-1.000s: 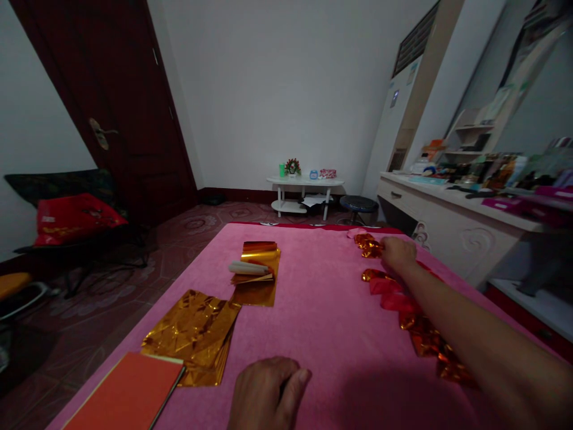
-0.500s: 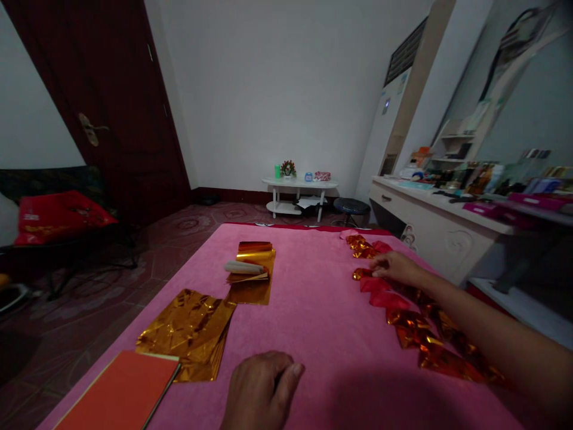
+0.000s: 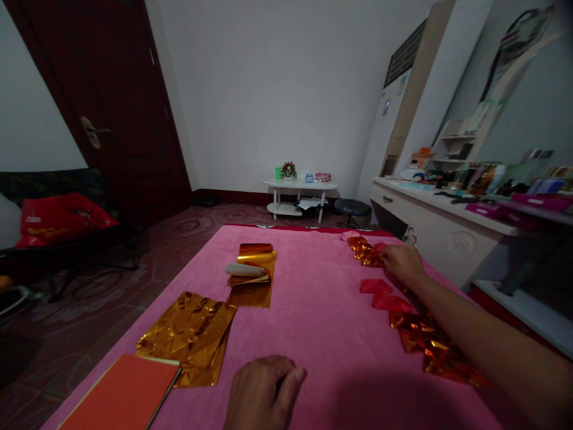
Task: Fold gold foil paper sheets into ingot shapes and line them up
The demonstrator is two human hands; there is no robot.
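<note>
My right hand [image 3: 403, 264] reaches to the far right of the pink cloth, its fingers closed at a folded gold foil piece [image 3: 370, 258] by the far row; the fingertips are partly hidden. Beneath and beside my forearm runs a nearer row of folded pieces, red ones [image 3: 380, 294] at its front and shiny orange-gold ones [image 3: 414, 328] behind. My left hand [image 3: 264, 388] rests on the cloth at the bottom middle, fingers curled in, with nothing visible in it. To its left lies a stack of gold foil sheets [image 3: 185, 328].
An orange paper stack [image 3: 123, 391] lies at the near left of the pink cloth [image 3: 308, 322]. Farther back are a curled gold sheet [image 3: 255, 257] and a pale grey roll-like object [image 3: 244, 269]. A white dresser [image 3: 447, 215] stands to the right, a stool [image 3: 352, 206] beyond the table.
My right hand has moved right and slightly away from me. The gold piece at the front of the nearer row has left its place. My left hand has barely moved.
</note>
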